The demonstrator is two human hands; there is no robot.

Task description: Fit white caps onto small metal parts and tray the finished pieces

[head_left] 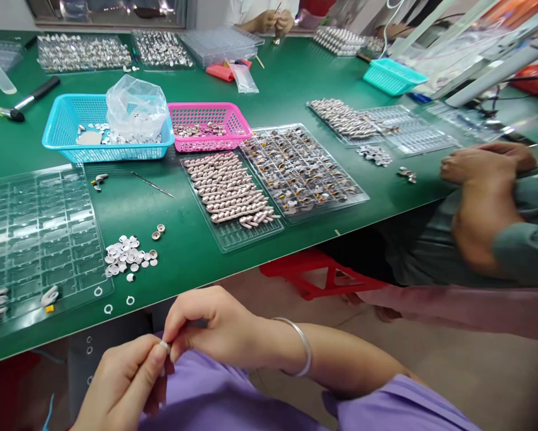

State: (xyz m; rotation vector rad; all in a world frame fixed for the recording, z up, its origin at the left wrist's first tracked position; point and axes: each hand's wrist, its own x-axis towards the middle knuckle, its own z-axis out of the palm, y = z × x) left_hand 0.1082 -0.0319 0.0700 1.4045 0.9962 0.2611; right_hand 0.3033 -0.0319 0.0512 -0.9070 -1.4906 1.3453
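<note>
My left grip point(125, 380) and right grip point(212, 329) are both closed on one small white cap point(164, 345), pinched between fingertips, off the tabletop point(161, 209) on its near side. Beyond the grip lies a pile of like caps point(127, 256); a clear tray point(35, 239) sits beyond it, leftward.

No legible text, label, number or sign is present on the clear trays point(35, 227), baskets point(116, 152) or green table point(295, 78). The small white part point(164, 345) is too small to read.
</note>
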